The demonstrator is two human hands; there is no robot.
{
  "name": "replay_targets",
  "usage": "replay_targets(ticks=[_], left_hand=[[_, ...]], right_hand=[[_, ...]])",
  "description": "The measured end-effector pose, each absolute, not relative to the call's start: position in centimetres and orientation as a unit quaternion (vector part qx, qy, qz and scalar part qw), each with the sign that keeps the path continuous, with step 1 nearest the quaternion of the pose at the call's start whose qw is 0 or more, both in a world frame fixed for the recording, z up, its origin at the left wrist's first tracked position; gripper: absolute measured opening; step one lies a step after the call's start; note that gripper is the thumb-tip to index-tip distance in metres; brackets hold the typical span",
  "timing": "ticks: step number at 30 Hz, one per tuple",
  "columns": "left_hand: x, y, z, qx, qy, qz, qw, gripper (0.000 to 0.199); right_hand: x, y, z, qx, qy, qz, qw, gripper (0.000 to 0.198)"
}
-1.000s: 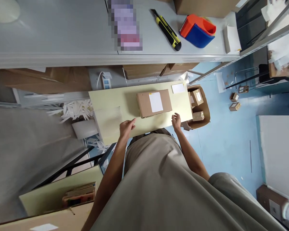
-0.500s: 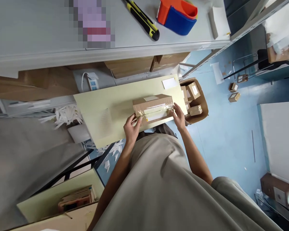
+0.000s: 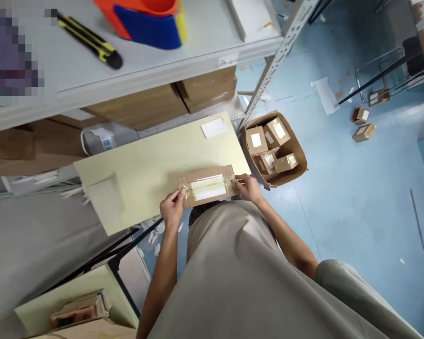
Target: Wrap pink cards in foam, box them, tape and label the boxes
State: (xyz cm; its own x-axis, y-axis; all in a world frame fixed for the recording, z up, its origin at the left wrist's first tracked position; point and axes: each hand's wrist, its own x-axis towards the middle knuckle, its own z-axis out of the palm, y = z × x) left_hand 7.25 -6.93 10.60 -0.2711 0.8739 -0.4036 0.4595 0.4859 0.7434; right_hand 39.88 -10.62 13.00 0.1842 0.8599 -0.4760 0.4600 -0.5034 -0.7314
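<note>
A brown cardboard box [image 3: 208,186] with a white label and clear tape is held between my two hands, over the near edge of the pale yellow tabletop [image 3: 155,155]. My left hand [image 3: 172,207] grips its left end, thumb on the upper face and fingers curled at the side. At the opposite end, my right hand [image 3: 248,187] pinches the taped corner. The underside of the box is hidden. Further back on the tabletop lies a white label sheet [image 3: 214,127].
Right of the tabletop, a large open carton [image 3: 300,150] holds several small boxes. A shelf [image 3: 205,52] above carries a utility knife [image 3: 90,40], an orange and blue tape dispenser [image 3: 148,23] and a white stack [image 3: 254,19]. More small boxes [image 3: 363,133] lie on the blue floor.
The view has shifted to the right. The box has tipped so its labelled face turns up toward me, and it sits nearer my body. Both hands still hold its ends.
</note>
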Motion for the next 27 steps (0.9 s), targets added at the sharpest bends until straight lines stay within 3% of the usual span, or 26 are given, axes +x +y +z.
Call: replay_targets(ticks=[4, 8, 13, 17, 21, 27], left_hand=[[17.0, -6.2, 11.7, 0.477, 0.709, 0.254, 0.453, 0.024], [28.1, -3.5, 13.5, 0.539, 0.646, 0.216, 0.496, 0.017], [41.1, -0.2, 15.3, 0.561, 0.53, 0.219, 0.597, 0.027], [47.9, -0.6, 15.7, 0.608, 0.415, 0.216, 0.641, 0.036], [48.3, -3.0, 15.3, 0.629, 0.4, 0.204, 0.634, 0.036], [38.8, -5.6, 12.3, 0.604, 0.485, 0.131, 0.618, 0.032]], right_hand=[[49.0, -13.7, 13.3, -0.782, -0.393, 0.413, 0.252, 0.021], [57.6, -18.1, 13.0, -0.822, -0.295, 0.355, 0.335, 0.04], [64.8, -20.8, 11.5, -0.819, -0.241, 0.267, 0.446, 0.072], [67.7, -21.0, 10.1, -0.849, -0.195, 0.212, 0.444, 0.079], [67.3, -21.4, 9.2, -0.841, -0.196, 0.271, 0.425, 0.077], [62.9, -19.8, 8.0, -0.809, -0.205, 0.374, 0.405, 0.077]])
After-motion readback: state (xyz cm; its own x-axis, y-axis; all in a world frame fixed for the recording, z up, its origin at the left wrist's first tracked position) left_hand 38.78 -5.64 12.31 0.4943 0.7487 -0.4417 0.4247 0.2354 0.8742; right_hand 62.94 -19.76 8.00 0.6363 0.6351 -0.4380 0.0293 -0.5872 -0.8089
